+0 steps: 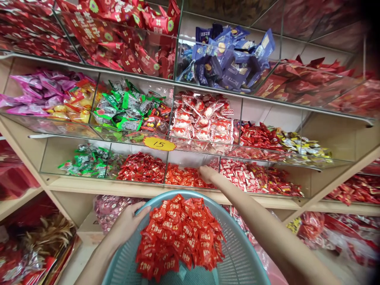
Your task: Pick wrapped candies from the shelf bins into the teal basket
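Note:
A teal plastic basket [242, 221] with perforated sides is in front of me, tilted so that its inside shows. Small red wrapped candies [181, 233] lie heaped in it. My left hand [130, 217] is closed on the basket's left rim, with the thumb over the edge. My right hand [208, 174] is inside a bottom-row shelf compartment, at the right end of a layer of orange-red wrapped candies [184, 177]. Its fingers look curled; whatever they hold, if anything, is hidden. Pink-and-white wrapped candies [240, 172] lie just right of that hand.
Clear dividers split the wooden shelf unit [276, 203] into compartments of wrapped sweets, including green packets [127, 105] and blue packets [231, 55]. A yellow tag [159, 143] reading 15 hangs on the middle tier's front. Bagged goods [108, 209] are stored below, behind the basket.

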### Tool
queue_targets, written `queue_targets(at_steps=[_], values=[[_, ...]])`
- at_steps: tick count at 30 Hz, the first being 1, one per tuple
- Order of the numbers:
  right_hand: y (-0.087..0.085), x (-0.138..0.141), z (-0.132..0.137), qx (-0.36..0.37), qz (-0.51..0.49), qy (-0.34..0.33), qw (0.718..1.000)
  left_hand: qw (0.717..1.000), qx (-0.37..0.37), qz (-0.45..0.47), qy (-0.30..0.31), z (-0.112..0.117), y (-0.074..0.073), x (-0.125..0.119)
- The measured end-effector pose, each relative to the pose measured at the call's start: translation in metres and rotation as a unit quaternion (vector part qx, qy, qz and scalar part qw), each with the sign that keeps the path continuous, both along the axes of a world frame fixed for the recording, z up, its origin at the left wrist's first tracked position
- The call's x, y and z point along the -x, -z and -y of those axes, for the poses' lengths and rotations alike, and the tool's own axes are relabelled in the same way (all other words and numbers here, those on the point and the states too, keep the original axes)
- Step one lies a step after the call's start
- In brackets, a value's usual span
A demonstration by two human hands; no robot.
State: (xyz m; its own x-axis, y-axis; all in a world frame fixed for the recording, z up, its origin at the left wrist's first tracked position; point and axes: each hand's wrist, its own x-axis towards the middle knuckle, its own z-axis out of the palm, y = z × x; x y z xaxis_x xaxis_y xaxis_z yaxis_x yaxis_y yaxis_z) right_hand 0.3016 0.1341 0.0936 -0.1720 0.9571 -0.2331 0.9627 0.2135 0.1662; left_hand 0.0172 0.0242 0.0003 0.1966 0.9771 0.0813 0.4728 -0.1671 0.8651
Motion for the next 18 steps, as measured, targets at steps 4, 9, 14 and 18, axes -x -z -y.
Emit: queue_targets(at_steps=[4,9,14,18], values=[[-0.022,-0.004,0.027,-0.086,-0.005,-0.027,0.996,1.000,0.008,0.005,-0.007,-0.002,0.001,0.001],[-0.047,-0.019,0.091,-0.179,-0.018,-0.075,0.981,1.000,0.019,0.007,-0.005,-0.002,-0.003,0.000],[-0.013,-0.030,0.152,-0.115,-0.111,-0.162,0.974,0.999,0.029,0.015,0.003,0.002,-0.014,-0.005],[0.031,-0.027,0.168,-0.071,-0.099,-0.164,0.979,1.000,0.023,0.007,0.004,0.007,-0.018,-0.007]])
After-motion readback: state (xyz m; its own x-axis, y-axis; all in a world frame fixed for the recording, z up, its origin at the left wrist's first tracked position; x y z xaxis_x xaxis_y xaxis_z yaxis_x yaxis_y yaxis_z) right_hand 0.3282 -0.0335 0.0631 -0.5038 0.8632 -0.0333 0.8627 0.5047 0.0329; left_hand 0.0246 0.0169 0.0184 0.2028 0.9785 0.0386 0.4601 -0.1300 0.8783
